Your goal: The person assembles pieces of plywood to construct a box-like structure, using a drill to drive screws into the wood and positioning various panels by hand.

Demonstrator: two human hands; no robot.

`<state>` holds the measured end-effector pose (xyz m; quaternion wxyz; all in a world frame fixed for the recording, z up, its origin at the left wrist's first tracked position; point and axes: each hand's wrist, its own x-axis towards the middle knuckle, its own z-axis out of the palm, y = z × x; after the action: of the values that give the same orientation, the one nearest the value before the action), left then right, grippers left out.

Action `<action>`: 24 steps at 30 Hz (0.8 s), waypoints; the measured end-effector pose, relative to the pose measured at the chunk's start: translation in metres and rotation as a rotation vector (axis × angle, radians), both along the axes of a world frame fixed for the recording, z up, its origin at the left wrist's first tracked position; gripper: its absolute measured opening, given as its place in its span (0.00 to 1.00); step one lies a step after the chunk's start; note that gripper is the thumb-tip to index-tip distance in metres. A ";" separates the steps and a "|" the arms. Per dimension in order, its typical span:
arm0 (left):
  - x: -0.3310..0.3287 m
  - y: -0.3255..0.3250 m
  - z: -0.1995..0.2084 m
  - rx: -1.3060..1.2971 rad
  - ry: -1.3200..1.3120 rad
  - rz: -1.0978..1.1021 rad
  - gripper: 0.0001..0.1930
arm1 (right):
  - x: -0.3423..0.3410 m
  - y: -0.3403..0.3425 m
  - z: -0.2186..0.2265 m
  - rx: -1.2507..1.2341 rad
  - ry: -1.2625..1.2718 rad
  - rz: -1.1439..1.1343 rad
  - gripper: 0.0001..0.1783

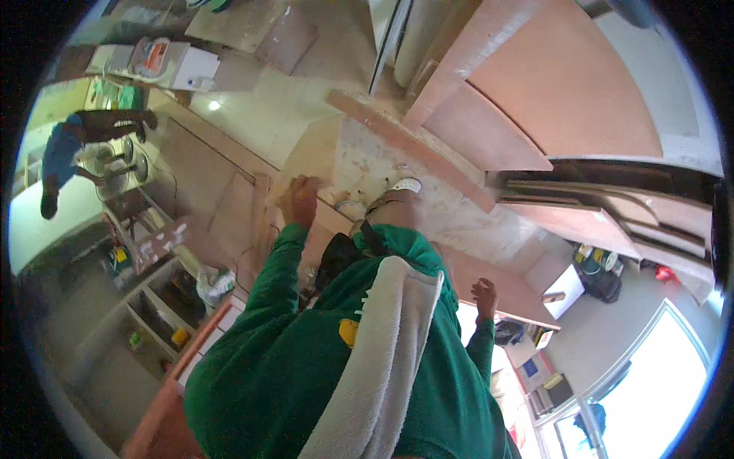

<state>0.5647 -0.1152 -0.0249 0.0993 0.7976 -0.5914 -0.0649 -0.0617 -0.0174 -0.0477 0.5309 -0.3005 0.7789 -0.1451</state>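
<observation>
My left hand [302, 200], partly blurred, is raised in front of me on the left with its fingers curled. From it a thin tan board [313, 151] stretches away over the floor, its outline smeared by motion; the fingers appear closed on its near end. Low on my right side hangs my right hand [484, 297], its fingers loosely curled in and nothing seen in them. Both arms are in green sleeves. A white towel [386, 336] lies down the front of my green top. My foot in a white perforated shoe [407, 184] is on the floor.
A long brown workbench [202, 168] runs along my left, with open shelves [164, 306] behind. Large pinkish boards [562, 84] lean at the right, beside a long plank [413, 145]. A person in blue [63, 149] stands far left. White box-like units [191, 69] stand farther off.
</observation>
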 end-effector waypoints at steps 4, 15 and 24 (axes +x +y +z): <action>-0.033 0.036 -0.029 0.077 0.127 -0.159 0.07 | 0.010 -0.011 0.017 0.077 0.033 0.007 0.17; -0.064 0.063 -0.042 0.124 0.199 -0.098 0.08 | -0.006 -0.066 0.022 0.079 0.063 0.183 0.17; -0.072 0.079 -0.069 0.069 0.203 -0.033 0.08 | 0.037 -0.106 0.041 0.014 0.042 0.248 0.16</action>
<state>0.4922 -0.0364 -0.0939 0.1302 0.7801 -0.5886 -0.1675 -0.0251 -0.1230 -0.0066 0.5306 -0.3937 0.7477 -0.0664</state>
